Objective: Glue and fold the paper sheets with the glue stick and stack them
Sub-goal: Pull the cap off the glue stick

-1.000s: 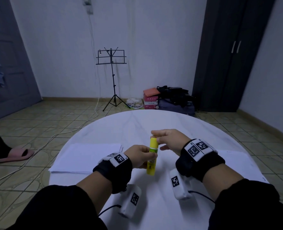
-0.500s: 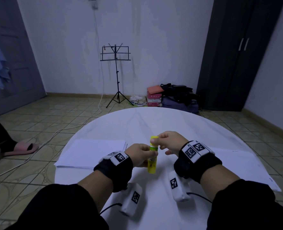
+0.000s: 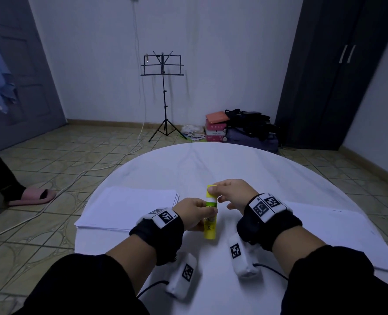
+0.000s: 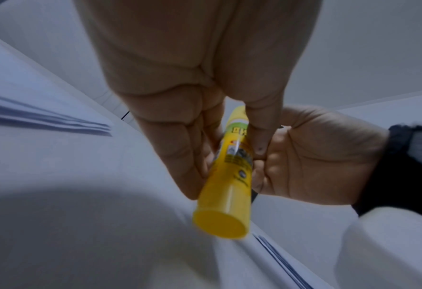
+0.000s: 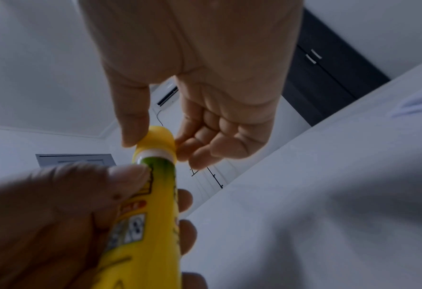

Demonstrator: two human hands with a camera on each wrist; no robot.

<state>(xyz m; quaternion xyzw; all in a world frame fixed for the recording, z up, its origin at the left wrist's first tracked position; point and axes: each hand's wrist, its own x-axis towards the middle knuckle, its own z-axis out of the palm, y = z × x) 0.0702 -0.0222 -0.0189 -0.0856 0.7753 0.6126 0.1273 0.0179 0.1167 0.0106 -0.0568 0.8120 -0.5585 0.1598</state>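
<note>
Gripping glue stick (image 3: 210,223) body, left hand (image 3: 194,213); right hand (image 3: 230,194) pinching, seemingly, cap (image 3: 211,191).

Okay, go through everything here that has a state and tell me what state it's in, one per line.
glue stick: upright, off the table
cap: partly lifted, white collar showing
left hand: grips the tube
right hand: pinches the cap
paper stack: flat, unfolded
wardrobe: doors closed

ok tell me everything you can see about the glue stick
The glue stick is a yellow plastic tube with a green band and printed label near the top and a flat round base. It stands roughly upright above the white table, not resting on it. The left hand grips its body; the right hand pinches the yellow cap, which has lifted slightly, baring a white collar beneath.
</note>
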